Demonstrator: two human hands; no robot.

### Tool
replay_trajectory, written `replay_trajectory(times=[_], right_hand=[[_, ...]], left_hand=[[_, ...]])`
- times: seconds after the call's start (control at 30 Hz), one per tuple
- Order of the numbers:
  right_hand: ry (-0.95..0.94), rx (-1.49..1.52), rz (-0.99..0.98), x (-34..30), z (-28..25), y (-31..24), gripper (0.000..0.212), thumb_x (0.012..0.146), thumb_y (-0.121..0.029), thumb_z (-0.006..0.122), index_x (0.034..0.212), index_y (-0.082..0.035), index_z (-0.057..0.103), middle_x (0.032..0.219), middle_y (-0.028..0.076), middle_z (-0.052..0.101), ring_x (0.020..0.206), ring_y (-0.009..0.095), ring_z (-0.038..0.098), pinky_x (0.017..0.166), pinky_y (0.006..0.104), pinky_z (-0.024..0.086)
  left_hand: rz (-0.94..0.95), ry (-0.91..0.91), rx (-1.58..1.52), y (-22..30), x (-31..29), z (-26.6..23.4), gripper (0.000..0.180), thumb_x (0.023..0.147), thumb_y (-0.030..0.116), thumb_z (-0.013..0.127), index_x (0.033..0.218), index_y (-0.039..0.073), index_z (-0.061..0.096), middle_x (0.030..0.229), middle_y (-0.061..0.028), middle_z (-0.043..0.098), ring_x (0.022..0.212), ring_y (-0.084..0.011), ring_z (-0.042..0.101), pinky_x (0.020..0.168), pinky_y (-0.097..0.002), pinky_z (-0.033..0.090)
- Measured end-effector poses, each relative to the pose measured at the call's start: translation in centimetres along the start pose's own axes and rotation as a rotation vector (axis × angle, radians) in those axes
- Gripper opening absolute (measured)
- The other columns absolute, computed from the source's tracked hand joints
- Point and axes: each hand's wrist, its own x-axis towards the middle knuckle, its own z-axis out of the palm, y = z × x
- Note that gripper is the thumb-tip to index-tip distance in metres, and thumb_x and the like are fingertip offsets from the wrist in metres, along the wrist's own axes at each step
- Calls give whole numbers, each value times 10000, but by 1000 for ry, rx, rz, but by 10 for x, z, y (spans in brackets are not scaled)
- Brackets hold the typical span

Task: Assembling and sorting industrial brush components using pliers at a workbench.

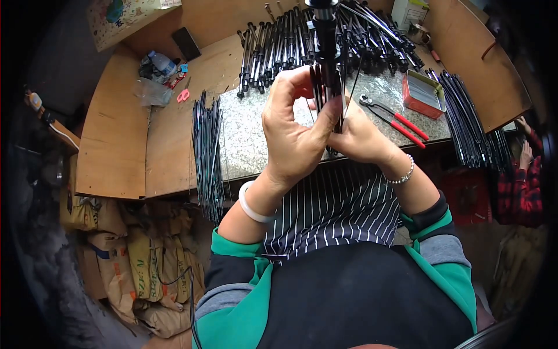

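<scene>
A black umbrella frame (326, 38) stands upright in front of me, with thin dark ribs hanging close around its shaft. My left hand (296, 125) is curled round its lower part, thumb pressed against the ribs. Lower down and to the right, my right hand (361, 135) is closed at the same ribs; its fingertips are partly hidden behind the left thumb and the frame. Red-handled pliers (398, 122) lie on the speckled worktop (247, 136) to the right of my hands. A bundle of loose black ribs (207, 151) hangs over the front edge on the left.
Many umbrella shafts (279, 49) are piled at the back. A red tin (423, 96) and another rib bundle (474, 119) are at the right. Pink scissors (183, 95), a plastic bottle (163, 63) and a phone (186, 43) lie left. Someone's plaid sleeve (526, 195) shows at far right.
</scene>
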Motion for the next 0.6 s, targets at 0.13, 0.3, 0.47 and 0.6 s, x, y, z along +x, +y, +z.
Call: replay_trajectory(times=[0.13,0.3,0.47,0.6], right_hand=[[154,-340,-160,-13,-5,-8,378,816,-94,615,1171,-9,517,1061,129,555,918,206,549,675,286,483],[15,-676,-242,-22,-24,-12,405,852,-52,549,1238,-4,436,1039,131,557,845,188,556,667,253,463],[-178,-398,212,-3,-25,-25,488,873,-68,553,1309,-19,339,953,93,542,818,148,526,632,229,438],[96,203,282,5,-17,-27,371,919,-40,468,1273,-8,363,923,89,521,890,146,525,711,248,447]], left_hand=[[-112,15,-159,1,9,-2,414,776,40,679,1146,13,495,911,-68,587,725,-136,563,711,-259,481],[-111,-61,-174,-2,20,-5,448,783,30,679,1179,11,470,940,-91,602,790,-153,595,747,-256,492],[-76,-169,-239,4,27,-4,473,817,2,641,1244,19,436,1020,-142,613,883,-193,613,790,-259,498],[-145,-139,-405,11,35,-4,461,815,15,646,1236,23,459,1072,-177,614,928,-221,626,838,-290,504]])
